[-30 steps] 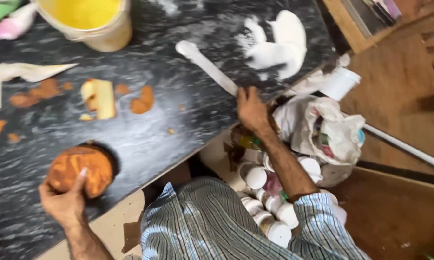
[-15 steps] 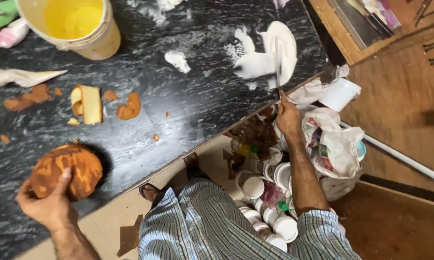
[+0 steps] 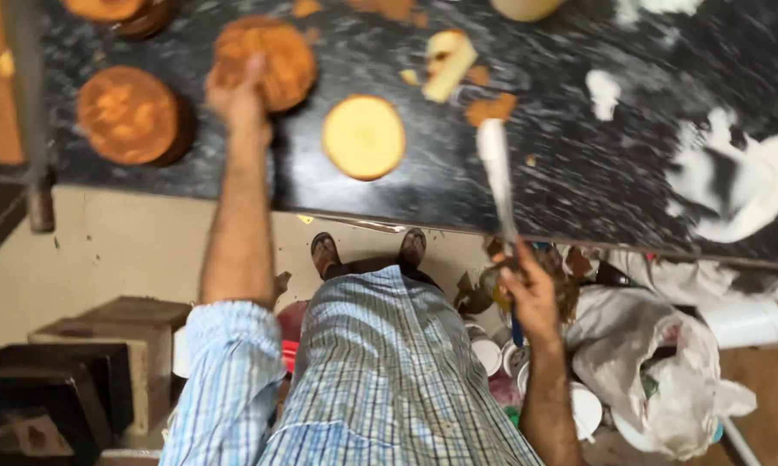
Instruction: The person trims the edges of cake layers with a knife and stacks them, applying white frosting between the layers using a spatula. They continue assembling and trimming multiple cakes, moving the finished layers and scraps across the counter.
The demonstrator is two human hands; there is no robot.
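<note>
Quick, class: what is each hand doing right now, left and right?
Left hand: resting on the brown cake round; grip cannot be told.
Right hand: closed on the palette knife.

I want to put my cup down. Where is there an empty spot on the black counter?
Bare counter lies between the spatula and the white cream smear. It is crowded at the left, where brown cakes sit around the left hand.

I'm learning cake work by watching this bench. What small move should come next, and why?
Probably bring the spatula across to the white cream on the black counter. The right hand holds it by the handle with its blade raised over the counter, and the blade looks mostly bare. The left hand rests on a brown cake round, so that layer seems ready for coating.
</note>
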